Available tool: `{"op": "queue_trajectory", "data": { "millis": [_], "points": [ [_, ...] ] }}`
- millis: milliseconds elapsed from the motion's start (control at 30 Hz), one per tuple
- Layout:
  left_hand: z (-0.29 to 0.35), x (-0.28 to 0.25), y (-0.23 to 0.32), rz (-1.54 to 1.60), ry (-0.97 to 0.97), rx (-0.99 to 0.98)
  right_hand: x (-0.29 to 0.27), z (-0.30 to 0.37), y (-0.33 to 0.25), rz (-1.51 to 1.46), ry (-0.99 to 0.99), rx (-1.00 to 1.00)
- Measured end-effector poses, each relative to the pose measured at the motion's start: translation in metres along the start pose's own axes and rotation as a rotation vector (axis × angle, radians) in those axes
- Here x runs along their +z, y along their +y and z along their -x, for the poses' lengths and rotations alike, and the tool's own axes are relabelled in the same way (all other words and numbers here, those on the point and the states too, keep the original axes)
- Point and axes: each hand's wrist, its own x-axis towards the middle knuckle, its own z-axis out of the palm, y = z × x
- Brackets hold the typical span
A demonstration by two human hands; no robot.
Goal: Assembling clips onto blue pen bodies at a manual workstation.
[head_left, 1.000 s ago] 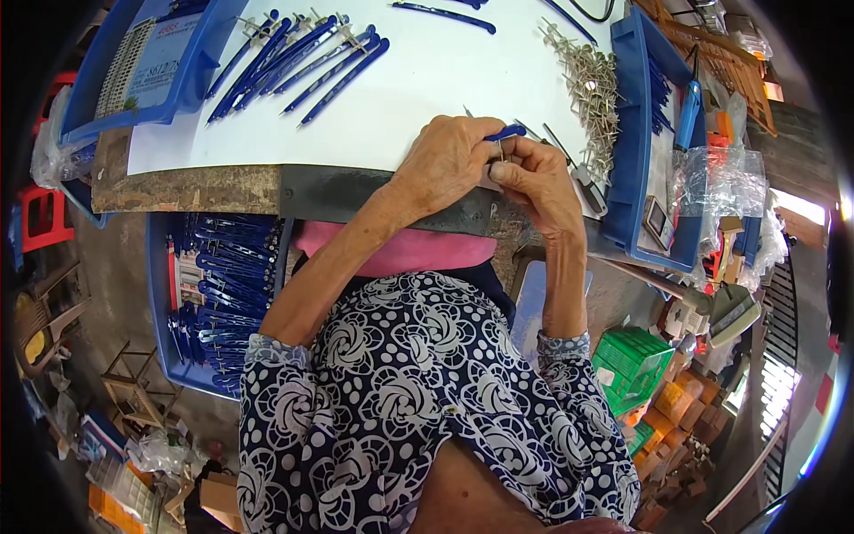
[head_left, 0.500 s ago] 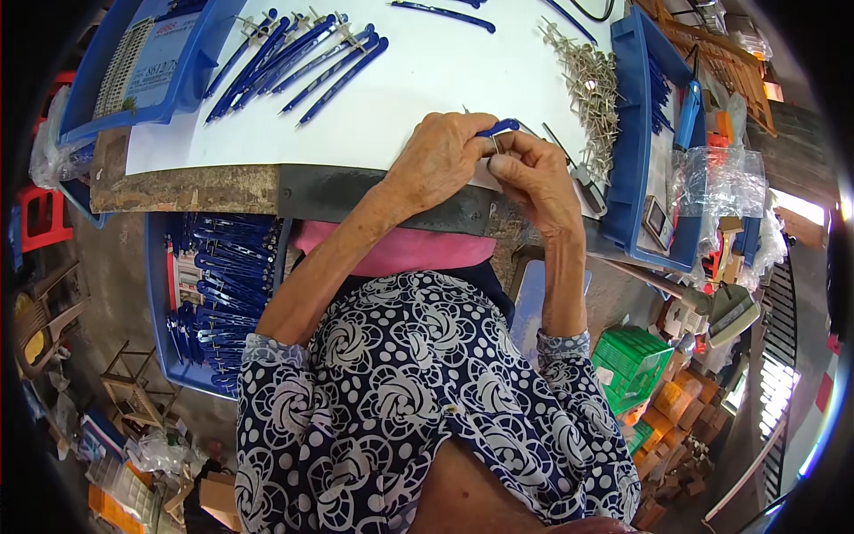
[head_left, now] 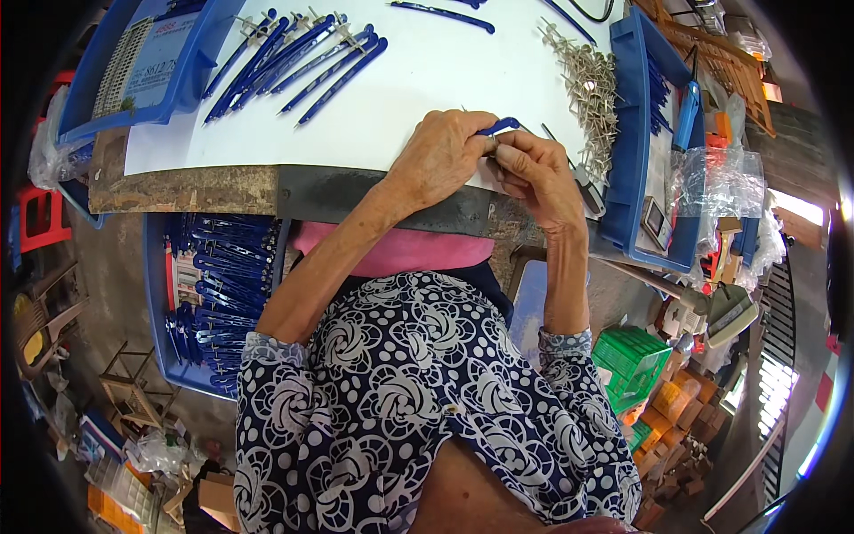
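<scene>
Near the table's front edge my left hand (head_left: pixel 436 158) is closed round a slim blue bar (head_left: pixel 504 125), whose rounded end sticks out past the fingers. Most of that bar is hidden in the grip. My right hand (head_left: pixel 541 178) meets it from the right, thumb and fingers pinched on a small metal piece (head_left: pixel 493 141) just below the bar's end. The fingers cover much of this piece. Farther left on the white sheet lie several similar blue bars (head_left: pixel 302 62), some with metal fittings across them. A heap of small metal fittings (head_left: pixel 587 89) spreads beyond my right hand.
A blue bin (head_left: pixel 630 133) stands at the table's right, and another blue bin (head_left: pixel 169 109) at the far left. Below the table edge, a blue crate (head_left: pixel 160 311) holds many blue bars. A dark-handled tool (head_left: pixel 589 191) lies right of my right hand.
My right thumb and fingers have shifted slightly upward, closing nearer the bar's end and hiding more of the metal piece. My left hand has barely moved.
</scene>
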Motion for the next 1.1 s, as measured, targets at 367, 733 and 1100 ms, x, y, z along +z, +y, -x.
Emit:
{"op": "queue_trajectory", "data": {
  "millis": [367, 733, 1100],
  "points": [
    [-0.003, 0.003, -0.006, 0.002, 0.035, 0.031, -0.003, -0.005, 0.003, -0.037, -0.050, 0.015],
    [-0.004, 0.002, -0.007, 0.042, 0.039, 0.012, -0.010, -0.008, 0.008, -0.014, -0.085, 0.010],
    [-0.002, 0.004, -0.012, 0.078, 0.136, 0.042, 0.000, -0.012, 0.010, 0.063, -0.015, -0.007]
  ]
}}
